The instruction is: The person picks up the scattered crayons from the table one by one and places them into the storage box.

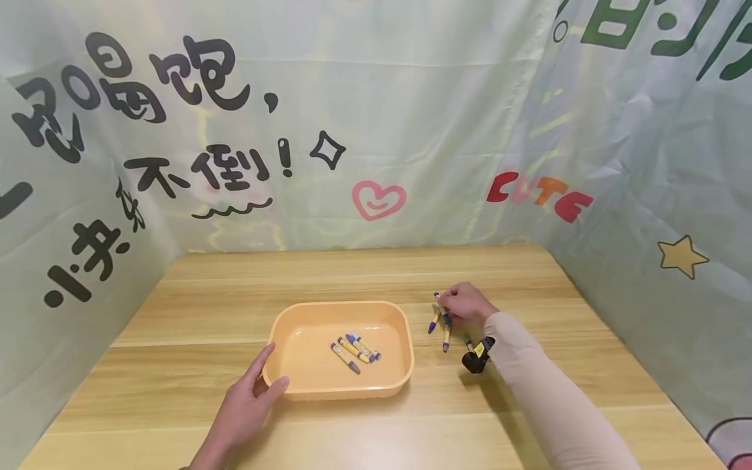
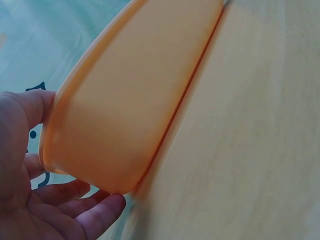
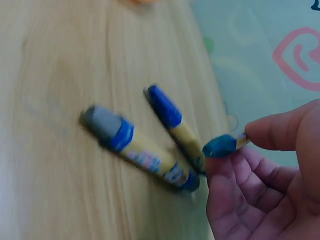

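An orange plastic tray [image 1: 302, 372] stands on the table, with several yellow-wrapped crayons [image 1: 345, 358] lying in it. My left hand [image 1: 243, 401] grips the tray's near left corner; in the left wrist view the thumb is on the rim and the fingers are against the outer wall. Right of the tray, my right hand [image 1: 467, 302] pinches a teal-tipped crayon [image 3: 221, 145] between thumb and fingers. Beside that hand on the wood lie a grey-tipped crayon [image 3: 150, 159] and a blue-tipped crayon [image 3: 166, 107]. The lower end of the held crayon is hidden by my fingers.
Another crayon [image 1: 468, 341] lies near my right wrist, partly covered by the black wrist camera [image 1: 477, 356]. Printed cloth walls [image 1: 423, 130] enclose the wooden table [image 1: 194, 307] at the back and both sides.
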A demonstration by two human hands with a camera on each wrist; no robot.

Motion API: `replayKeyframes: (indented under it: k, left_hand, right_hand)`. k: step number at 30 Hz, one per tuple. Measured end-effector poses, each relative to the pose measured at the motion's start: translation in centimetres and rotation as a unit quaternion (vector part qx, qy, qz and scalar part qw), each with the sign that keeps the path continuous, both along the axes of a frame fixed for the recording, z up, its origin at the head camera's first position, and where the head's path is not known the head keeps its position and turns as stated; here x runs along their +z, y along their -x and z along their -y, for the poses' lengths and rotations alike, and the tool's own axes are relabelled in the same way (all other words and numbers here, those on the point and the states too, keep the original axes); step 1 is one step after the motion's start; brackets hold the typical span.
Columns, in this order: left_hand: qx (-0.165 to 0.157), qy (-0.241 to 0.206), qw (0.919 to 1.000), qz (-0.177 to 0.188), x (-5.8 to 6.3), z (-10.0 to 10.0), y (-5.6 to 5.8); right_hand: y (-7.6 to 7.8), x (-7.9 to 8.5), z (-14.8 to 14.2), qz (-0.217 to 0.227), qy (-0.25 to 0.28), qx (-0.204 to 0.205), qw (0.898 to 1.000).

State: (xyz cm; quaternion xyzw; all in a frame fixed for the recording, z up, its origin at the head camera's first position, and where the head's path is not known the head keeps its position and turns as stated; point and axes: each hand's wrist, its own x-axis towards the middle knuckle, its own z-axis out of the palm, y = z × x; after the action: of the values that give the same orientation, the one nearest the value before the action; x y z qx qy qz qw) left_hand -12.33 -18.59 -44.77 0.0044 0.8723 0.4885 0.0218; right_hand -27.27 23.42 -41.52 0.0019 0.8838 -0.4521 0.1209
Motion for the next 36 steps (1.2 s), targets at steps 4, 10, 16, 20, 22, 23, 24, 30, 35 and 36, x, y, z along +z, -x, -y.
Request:
replayKeyframes:
  k: [4, 10, 16, 20, 22, 23, 24, 30, 35, 36]
  left_hand:
    - [0.003, -0.007, 1.0000, 0.002, 0.0, 0.0, 0.0]
    - [0.002, -0.009, 0.9999, 0.004, 0.0, -0.1, 0.1]
    - [0.003, -0.013, 0.9999, 0.004, 0.0, -0.2, 0.2]
    - [0.007, -0.015, 0.9998, 0.009, 0.0, -0.1, 0.1]
    - [0.010, -0.018, 0.9997, 0.013, 0.0, -0.1, 0.1]
    - [0.011, -0.019, 0.9997, 0.015, 0.0, -0.1, 0.1]
    - [0.012, -0.017, 0.9997, 0.012, 0.0, -0.2, 0.1]
    - [0.012, -0.017, 0.9997, 0.010, 0.1, -0.2, 0.0]
    - [0.010, -0.017, 0.9998, 0.011, 0.2, -0.2, -0.1]
    - [0.009, -0.016, 0.9998, 0.012, 0.2, -0.2, -0.1]
  right_hand:
    - [0.1, 0.1, 0.7, 0.028, 0.094, 0.004, 0.995]
    - [-0.1, 0.3, 1.5, 0.072, 0.175, 0.031, 0.982]
    - [-0.4, 0.9, 2.8, 0.091, 0.204, 0.042, 0.974]
    - [-0.4, 1.5, 3.8, 0.094, 0.209, 0.071, 0.971]
    - [-0.4, 1.7, 4.2, 0.094, 0.203, 0.082, 0.971]
    - [-0.4, 1.9, 4.5, 0.092, 0.196, 0.088, 0.972]
    - [-0.5, 2.1, 4.7, 0.090, 0.188, 0.093, 0.974]
    - [-0.4, 3.1, 5.8, 0.083, 0.160, 0.102, 0.978]
    - [-0.3, 3.8, 6.9, 0.076, 0.161, 0.111, 0.978]
    - [-0.3, 4.0, 7.1, 0.078, 0.165, 0.110, 0.977]
